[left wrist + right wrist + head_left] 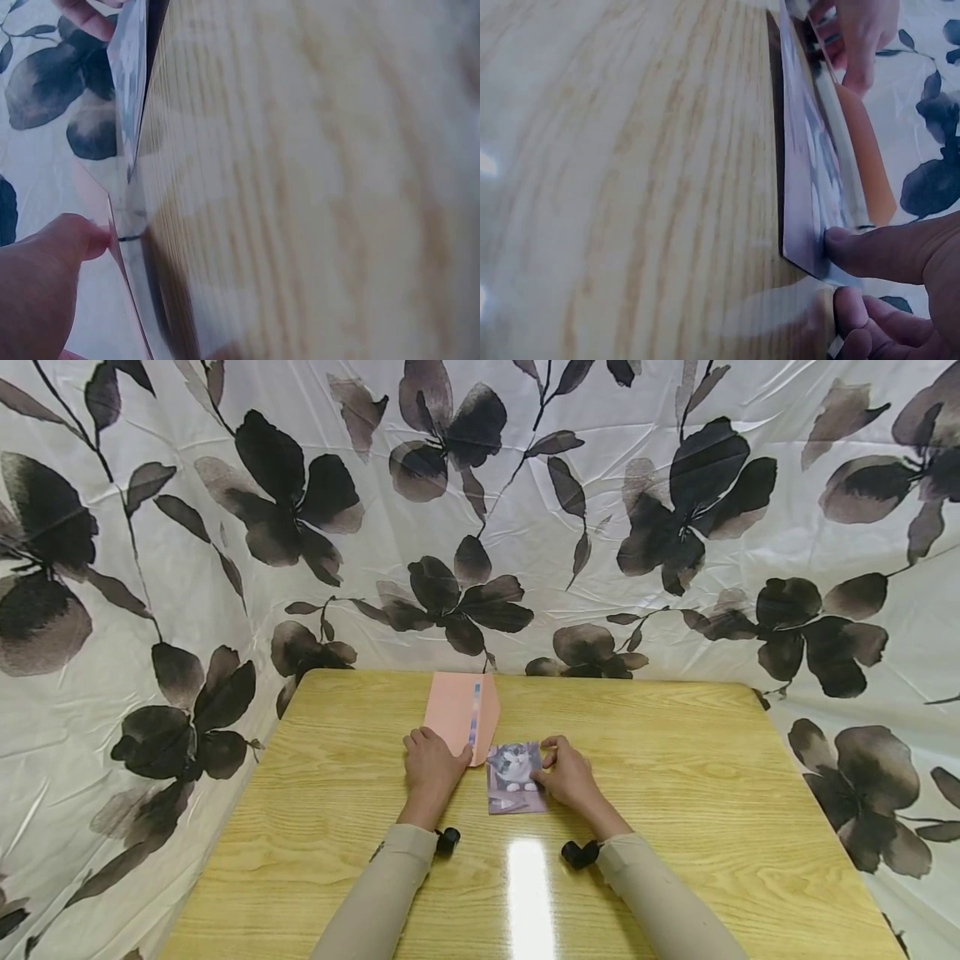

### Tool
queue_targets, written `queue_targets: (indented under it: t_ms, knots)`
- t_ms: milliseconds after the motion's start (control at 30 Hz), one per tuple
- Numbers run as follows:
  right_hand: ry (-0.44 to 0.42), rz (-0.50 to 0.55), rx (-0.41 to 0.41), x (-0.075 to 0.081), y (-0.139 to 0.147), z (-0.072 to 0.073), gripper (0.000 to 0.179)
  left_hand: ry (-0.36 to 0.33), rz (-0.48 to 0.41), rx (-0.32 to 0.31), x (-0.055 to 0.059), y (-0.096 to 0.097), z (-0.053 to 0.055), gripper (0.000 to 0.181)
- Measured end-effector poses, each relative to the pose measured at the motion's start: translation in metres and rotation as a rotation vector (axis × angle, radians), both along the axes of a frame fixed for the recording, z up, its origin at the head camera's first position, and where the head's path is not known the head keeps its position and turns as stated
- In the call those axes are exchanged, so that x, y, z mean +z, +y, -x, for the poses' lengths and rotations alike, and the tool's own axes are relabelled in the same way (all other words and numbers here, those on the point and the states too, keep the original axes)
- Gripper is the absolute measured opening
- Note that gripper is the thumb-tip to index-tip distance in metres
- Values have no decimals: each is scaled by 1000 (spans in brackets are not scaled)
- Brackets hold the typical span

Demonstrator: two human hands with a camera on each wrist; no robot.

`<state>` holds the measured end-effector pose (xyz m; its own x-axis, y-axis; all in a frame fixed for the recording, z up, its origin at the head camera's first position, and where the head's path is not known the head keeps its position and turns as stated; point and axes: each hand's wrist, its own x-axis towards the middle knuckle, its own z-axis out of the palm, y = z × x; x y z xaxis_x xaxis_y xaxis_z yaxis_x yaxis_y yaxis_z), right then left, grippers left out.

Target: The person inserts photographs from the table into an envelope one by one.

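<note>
My left hand grips the near end of a pink envelope, thumb on its top face beside the flap on the right. A narrow bluish strip runs lengthwise along that flap. In the left wrist view the thumb presses the envelope's thin edge. Just right of the envelope is a card with a cat picture, facing up. My right hand pinches its right edge. The right wrist view shows the thumb on the card's printed face, fingers below, and the card's near edge slightly above the table.
Both hands work over a wooden-patterned table with a bright light reflection near its front. A white cloth with dark flowers hangs behind it and along the sides. Small black cameras sit at both wrists.
</note>
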<state>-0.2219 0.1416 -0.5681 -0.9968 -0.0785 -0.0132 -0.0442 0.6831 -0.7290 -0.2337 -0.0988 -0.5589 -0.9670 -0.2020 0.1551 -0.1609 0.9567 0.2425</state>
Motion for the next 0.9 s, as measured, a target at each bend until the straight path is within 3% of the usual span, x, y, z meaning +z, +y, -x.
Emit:
queue_targets:
  t_ms: [300,633,767,900]
  knots:
    - [-17,-51,-3,5,-1,-1,27,-10,-18,0,0,0,1,95]
    - [-16,-71,-3,7,-3,-1,14,1,-36,-5,1,-1,1,93]
    - [-10,-20,5,8,0,-4,11,0,-39,-7,1,-1,1,92]
    - [-65,129,23,10,7,-6,10,1,-42,-9,1,-1,1,92]
